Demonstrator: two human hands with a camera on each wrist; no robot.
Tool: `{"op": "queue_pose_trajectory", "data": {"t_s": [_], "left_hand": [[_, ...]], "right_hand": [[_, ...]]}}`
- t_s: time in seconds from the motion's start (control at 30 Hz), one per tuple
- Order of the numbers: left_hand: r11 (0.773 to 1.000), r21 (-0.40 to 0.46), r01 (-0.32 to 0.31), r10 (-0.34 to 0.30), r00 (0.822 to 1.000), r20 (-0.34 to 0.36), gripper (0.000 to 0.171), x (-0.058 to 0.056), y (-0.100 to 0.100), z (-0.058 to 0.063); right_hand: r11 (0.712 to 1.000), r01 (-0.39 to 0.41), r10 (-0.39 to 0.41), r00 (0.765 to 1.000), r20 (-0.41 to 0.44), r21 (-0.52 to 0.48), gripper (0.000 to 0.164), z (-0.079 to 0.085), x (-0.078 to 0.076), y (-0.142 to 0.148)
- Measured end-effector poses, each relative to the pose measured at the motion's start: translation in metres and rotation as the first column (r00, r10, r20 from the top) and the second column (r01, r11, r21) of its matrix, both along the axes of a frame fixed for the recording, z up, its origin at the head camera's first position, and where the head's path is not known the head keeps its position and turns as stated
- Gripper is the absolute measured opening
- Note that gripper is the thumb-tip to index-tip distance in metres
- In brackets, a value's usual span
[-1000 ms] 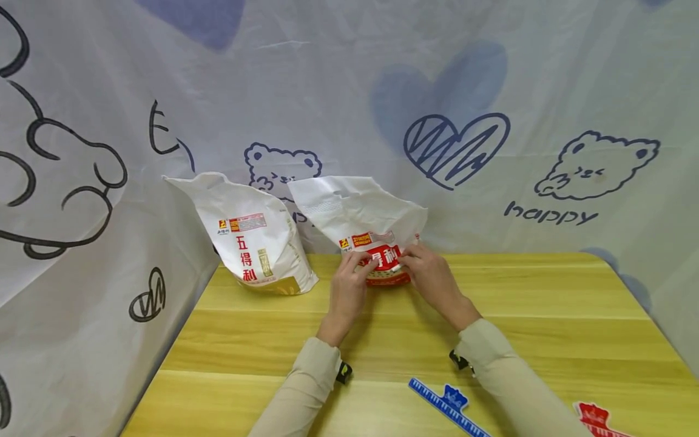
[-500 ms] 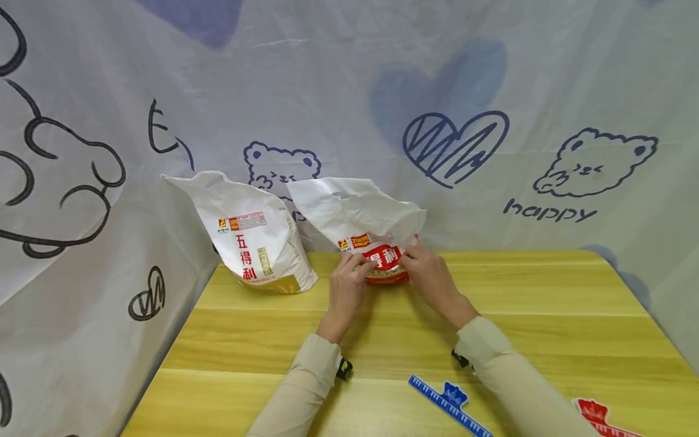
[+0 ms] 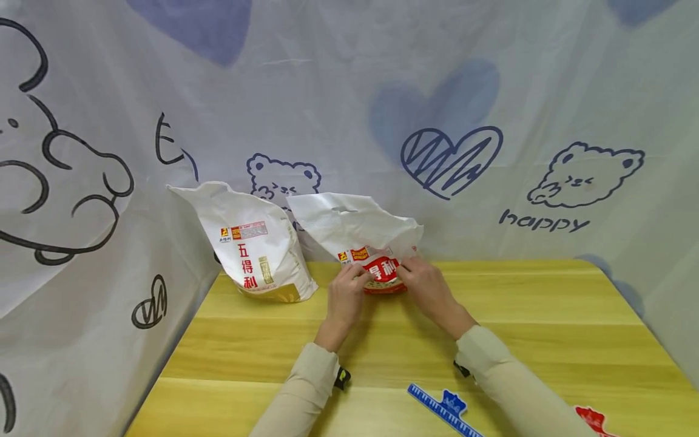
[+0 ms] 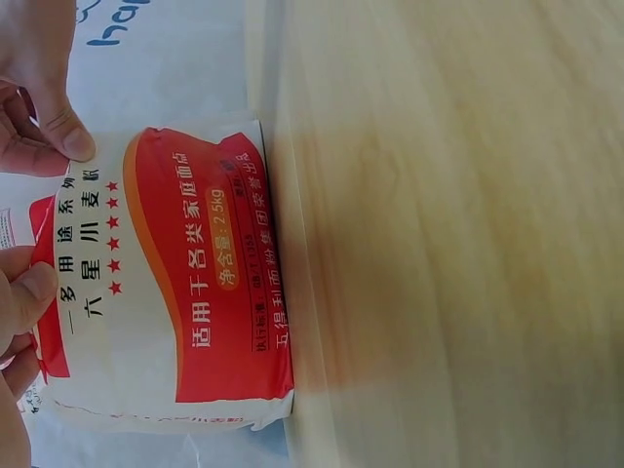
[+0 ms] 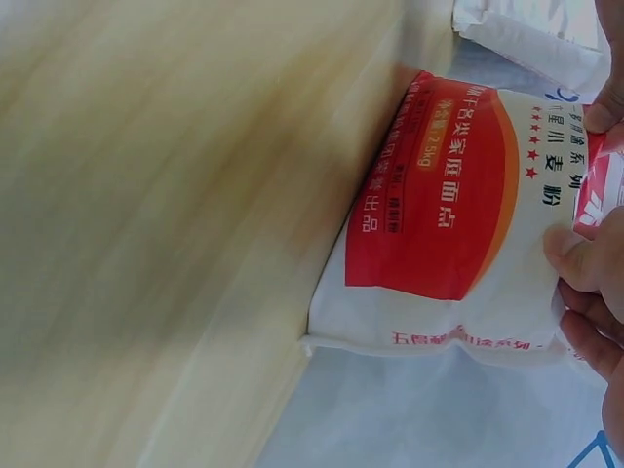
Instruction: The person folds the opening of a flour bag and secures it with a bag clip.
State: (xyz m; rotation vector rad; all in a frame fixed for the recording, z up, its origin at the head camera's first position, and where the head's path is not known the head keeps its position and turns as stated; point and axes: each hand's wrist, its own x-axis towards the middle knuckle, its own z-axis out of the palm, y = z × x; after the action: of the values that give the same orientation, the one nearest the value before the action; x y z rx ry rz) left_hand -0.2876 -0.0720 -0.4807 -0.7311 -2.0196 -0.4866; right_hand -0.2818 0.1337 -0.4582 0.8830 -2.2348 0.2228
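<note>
A white flour bag with a red label (image 3: 355, 226) stands at the back of the table. My left hand (image 3: 346, 297) pinches its front on the left side, thumb across the printed face. On the right side my right hand (image 3: 428, 287) pinches the same front in a like way. In the left wrist view the bag's lower front (image 4: 210, 283) reads 2.5kg, and its base meets the tabletop. The right wrist view has my right thumb (image 5: 573, 258) on the bag's white part, fingers curled beneath it. The bag's top rises crumpled above both hands, leaning left.
Left of it, a second white flour bag (image 3: 246, 243) with red lettering stands slumped. Near the front edge lie a blue ruler-like clip (image 3: 445, 409) and a red clip (image 3: 592, 419) partly behind the right sleeve. A patterned cloth (image 3: 338, 109) hangs behind the yellow wooden table (image 3: 546, 340).
The head view has tilted, so everything sits slightly lower in the frame. The gripped bag's top has sunk a little against the other bag. Both hands keep their hold.
</note>
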Motion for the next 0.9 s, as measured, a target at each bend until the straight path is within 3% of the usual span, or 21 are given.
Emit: {"op": "queue_pose_trajectory", "data": {"t_s": [0.4,0.9], "left_hand": [[1.0,-0.003,-0.007,0.007,1.0,-0.02,0.021,0.005,-0.001,-0.002],[0.999,-0.03,-0.017,0.017,1.0,-0.011,0.023,0.02,-0.002,0.002]], "right_hand": [[1.0,0.004,-0.003,1.0,-0.026,0.007,0.014,-0.006,0.006,0.0],[1.0,-0.016,0.016,0.997,-0.075,-0.001,0.012,-0.008,0.017,0.002]]}}
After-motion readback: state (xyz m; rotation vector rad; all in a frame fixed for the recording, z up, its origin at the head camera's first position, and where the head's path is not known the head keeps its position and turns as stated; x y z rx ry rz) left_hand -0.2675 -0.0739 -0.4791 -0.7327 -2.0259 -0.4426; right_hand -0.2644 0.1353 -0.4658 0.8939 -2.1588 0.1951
